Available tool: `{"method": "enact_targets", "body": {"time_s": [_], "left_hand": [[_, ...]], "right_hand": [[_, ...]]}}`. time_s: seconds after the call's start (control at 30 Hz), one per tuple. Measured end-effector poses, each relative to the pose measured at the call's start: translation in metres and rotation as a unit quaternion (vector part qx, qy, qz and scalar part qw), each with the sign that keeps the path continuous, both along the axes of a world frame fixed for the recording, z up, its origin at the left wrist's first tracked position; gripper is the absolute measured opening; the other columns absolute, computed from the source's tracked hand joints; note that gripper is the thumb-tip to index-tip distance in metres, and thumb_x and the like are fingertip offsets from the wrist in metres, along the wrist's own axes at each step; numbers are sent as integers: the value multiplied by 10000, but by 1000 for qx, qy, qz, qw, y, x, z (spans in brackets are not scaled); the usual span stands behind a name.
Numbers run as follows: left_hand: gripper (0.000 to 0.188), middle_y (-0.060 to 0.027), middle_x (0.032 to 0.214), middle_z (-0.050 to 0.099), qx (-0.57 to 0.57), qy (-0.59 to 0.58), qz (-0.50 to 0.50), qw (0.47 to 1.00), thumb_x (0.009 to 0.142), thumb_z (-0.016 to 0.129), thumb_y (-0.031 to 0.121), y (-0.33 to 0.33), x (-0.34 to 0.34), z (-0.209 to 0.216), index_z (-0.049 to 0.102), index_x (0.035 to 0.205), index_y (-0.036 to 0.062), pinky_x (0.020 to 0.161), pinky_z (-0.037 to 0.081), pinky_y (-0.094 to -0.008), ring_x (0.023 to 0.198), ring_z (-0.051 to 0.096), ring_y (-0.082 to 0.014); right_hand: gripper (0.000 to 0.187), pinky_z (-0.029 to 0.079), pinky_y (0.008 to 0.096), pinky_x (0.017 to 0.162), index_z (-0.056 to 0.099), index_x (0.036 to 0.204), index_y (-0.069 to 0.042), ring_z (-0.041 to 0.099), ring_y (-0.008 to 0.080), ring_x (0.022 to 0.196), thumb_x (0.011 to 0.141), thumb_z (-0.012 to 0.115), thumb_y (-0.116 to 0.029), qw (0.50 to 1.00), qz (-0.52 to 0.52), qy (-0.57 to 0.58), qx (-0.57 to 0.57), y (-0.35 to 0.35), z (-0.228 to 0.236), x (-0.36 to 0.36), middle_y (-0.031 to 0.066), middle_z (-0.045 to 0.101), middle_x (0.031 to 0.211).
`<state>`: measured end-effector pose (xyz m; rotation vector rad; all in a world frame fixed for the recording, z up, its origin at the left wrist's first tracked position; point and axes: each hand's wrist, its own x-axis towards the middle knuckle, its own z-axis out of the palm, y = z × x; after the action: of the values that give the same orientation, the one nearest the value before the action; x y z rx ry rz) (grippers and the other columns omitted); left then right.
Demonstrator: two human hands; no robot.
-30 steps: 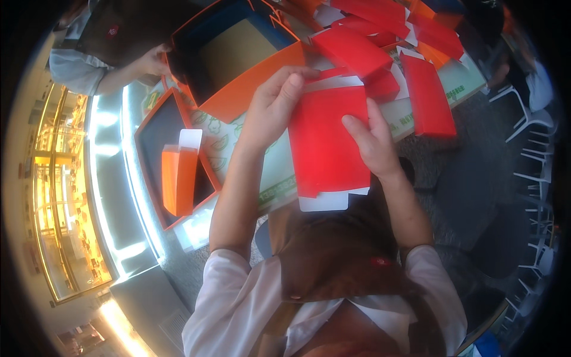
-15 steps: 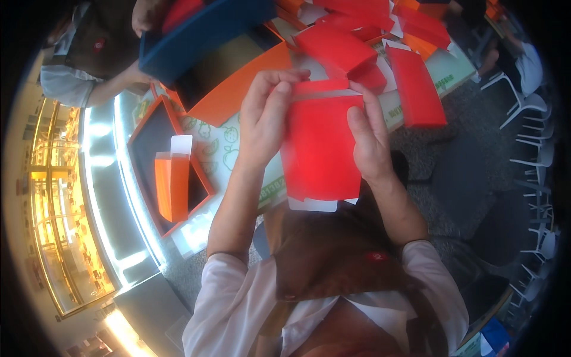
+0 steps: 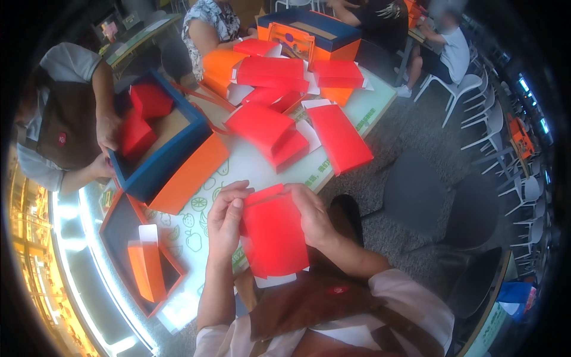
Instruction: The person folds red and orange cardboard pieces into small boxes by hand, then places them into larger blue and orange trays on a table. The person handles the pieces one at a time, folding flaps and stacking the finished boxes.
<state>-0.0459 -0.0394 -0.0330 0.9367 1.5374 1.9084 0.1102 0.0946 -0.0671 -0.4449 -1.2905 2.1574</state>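
Between my two hands is a red folding carton (image 3: 275, 235) with white inner flaps at its lower end, held over my brown apron at the table's near edge. My left hand (image 3: 225, 221) is closed on its left side, thumb near the upper corner. Along the upper right edge my right hand (image 3: 310, 219) grips it, fingers at the top flap. Beyond them, several red cartons (image 3: 262, 125) lie heaped on the table, one (image 3: 339, 135) jutting over its right edge. An orange carton (image 3: 146, 271) with a white flap sits in a dark-lined orange lid (image 3: 119, 220) on the left.
At the left, a co-worker's hands (image 3: 108, 134) hold a large blue-and-orange box (image 3: 187, 169) with red cartons inside. Another such box (image 3: 333, 38) stands at the table's far end, near other people. Dark chairs (image 3: 413, 193) and white chairs (image 3: 455, 89) stand to the right.
My view has shifted up and left, so more of the far table shows. The co-worker's blue-and-orange box now shows red cartons inside. Both my hands still hold the red carton.
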Motion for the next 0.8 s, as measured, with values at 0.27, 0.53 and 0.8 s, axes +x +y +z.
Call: {"method": "enact_targets", "body": {"time_s": [0.27, 0.53, 0.8], "left_hand": [[280, -165, 1370, 635, -35, 55, -21, 998, 1076, 563, 265, -1, -1, -3, 715, 1129, 36, 1074, 464, -399, 1258, 596, -278], [419, -186, 1401, 610, -41, 122, -35, 991, 1101, 521, 393, 0, 3, -3, 713, 1193, 32, 1112, 426, -417, 1313, 558, -318], [447, -163, 1413, 598, -87, 124, -41, 988, 1108, 499, 411, -3, 4, 2, 673, 1262, 29, 972, 519, -319, 1194, 620, -226]], "right_hand": [[373, 466, 367, 1072, 499, 1405, -2, 582, 188, 1237, 1085, 488, -193, 986, 23, 37, -159, 1, 10, -1, 120, 626, 1299], [398, 449, 354, 1088, 496, 1444, 0, 582, 183, 1230, 1106, 448, -204, 998, 18, 9, -65, 1, 16, -1, 117, 635, 1301], [281, 458, 303, 1019, 638, 1222, -31, 590, 140, 1116, 1127, 436, -202, 1000, 0, -18, -22, 2, -12, -6, 68, 643, 1182]]}}
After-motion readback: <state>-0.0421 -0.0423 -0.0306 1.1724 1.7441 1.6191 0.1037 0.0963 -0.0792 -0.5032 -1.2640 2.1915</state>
